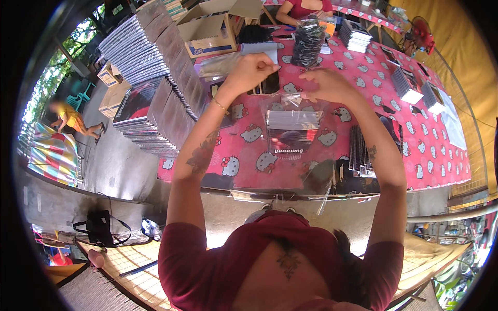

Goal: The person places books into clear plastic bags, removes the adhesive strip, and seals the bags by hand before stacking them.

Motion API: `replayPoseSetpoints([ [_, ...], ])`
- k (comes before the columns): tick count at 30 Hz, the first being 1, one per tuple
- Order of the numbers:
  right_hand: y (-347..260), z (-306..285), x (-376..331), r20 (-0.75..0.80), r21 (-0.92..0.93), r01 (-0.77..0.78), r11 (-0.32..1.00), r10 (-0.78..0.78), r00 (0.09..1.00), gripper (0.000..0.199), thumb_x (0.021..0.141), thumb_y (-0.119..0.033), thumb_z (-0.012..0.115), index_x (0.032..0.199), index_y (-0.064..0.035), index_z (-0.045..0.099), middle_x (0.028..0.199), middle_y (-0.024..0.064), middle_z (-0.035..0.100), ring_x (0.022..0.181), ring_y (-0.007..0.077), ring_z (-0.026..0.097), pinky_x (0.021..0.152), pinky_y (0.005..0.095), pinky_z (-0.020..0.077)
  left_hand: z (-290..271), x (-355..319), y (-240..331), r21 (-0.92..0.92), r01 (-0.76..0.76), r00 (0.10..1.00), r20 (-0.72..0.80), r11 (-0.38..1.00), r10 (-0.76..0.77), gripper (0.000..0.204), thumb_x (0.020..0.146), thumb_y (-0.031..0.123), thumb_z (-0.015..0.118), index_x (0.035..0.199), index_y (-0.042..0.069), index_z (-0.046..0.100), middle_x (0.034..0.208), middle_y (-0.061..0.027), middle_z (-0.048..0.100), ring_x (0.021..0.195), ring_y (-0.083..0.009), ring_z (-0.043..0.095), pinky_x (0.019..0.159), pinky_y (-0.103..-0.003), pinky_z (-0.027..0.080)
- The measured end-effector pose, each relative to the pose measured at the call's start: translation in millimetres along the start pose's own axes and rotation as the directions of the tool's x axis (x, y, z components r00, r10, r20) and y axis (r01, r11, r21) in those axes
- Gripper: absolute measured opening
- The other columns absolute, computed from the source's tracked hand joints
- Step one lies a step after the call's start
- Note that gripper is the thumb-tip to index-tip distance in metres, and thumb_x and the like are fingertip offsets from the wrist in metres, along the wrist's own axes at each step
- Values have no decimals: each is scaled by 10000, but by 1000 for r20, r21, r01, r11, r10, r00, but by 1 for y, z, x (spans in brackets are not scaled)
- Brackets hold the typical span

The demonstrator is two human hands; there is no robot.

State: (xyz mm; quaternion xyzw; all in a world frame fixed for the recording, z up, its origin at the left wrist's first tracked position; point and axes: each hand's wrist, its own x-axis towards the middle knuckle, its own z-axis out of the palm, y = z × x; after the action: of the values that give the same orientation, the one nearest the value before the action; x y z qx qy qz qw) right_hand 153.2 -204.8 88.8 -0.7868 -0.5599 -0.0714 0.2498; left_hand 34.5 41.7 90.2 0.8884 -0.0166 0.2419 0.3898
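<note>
A stack of notebooks (293, 136) with dark printed covers lies in front of me inside a clear plastic wrapper (320, 122). My left hand (251, 72) is above its far left side, with thumb and fingers pinched together; whatever they hold is too small to make out. Over the far right side of the bundle is my right hand (332, 85), its fingers bent but apart, close to a shiny fold of the plastic. Beyond the hands stands a roll or bundle wrapped in black plastic (307, 44).
Tall stacks of spiral notebooks (137, 52) rise at the left. Dark notebooks (361, 150) stand by my right forearm. An open cardboard box (211, 36) sits at the back, near another person (306, 10). More book stacks (405, 87) and a red fan (421, 35) are at the right.
</note>
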Motion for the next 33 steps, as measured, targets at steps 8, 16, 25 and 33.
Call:
replayPoseSetpoints([
  [8, -110, 44, -10, -61, 45, -100, 994, 102, 993, 401, 859, -313, 711, 1216, -135, 666, 1060, 87, 664, 928, 292, 665, 847, 413, 527, -7, -167, -254, -25, 602, 745, -343, 798, -572, 266, 824, 291, 765, 917, 46, 719, 753, -116, 689, 713, -241, 683, 614, -413, 539],
  [16, -78, 47, 57, 48, 155, 326, 933, -337, 940, 53, 839, -118, 681, 886, -96, 692, 820, 34, 676, 841, 260, 655, 751, 415, 503, 26, -200, -284, -764, 226, 635, -355, 604, -686, 156, 876, 147, 708, 979, 31, 722, 781, -33, 664, 650, -103, 576, 528, -247, 470],
  [25, -118, 59, -18, -102, -132, 16, 991, -30, 994, 251, 832, -329, 722, 971, -120, 725, 969, 55, 708, 941, 269, 670, 845, 451, 467, 1, -201, -221, 444, 566, 824, -336, 694, -456, 154, 871, 129, 697, 1006, 63, 729, 795, -40, 711, 656, -168, 681, 586, -279, 531],
  [33, -128, 71, -12, -11, -166, -62, 984, 61, 998, 350, 803, -376, 734, 1032, -112, 737, 984, 101, 719, 880, 299, 678, 882, 436, 451, 12, -119, -60, -671, 133, 990, 121, 730, -69, 252, 952, 42, 636, 1203, 22, 657, 926, 14, 634, 858, -83, 596, 792, -229, 495],
])
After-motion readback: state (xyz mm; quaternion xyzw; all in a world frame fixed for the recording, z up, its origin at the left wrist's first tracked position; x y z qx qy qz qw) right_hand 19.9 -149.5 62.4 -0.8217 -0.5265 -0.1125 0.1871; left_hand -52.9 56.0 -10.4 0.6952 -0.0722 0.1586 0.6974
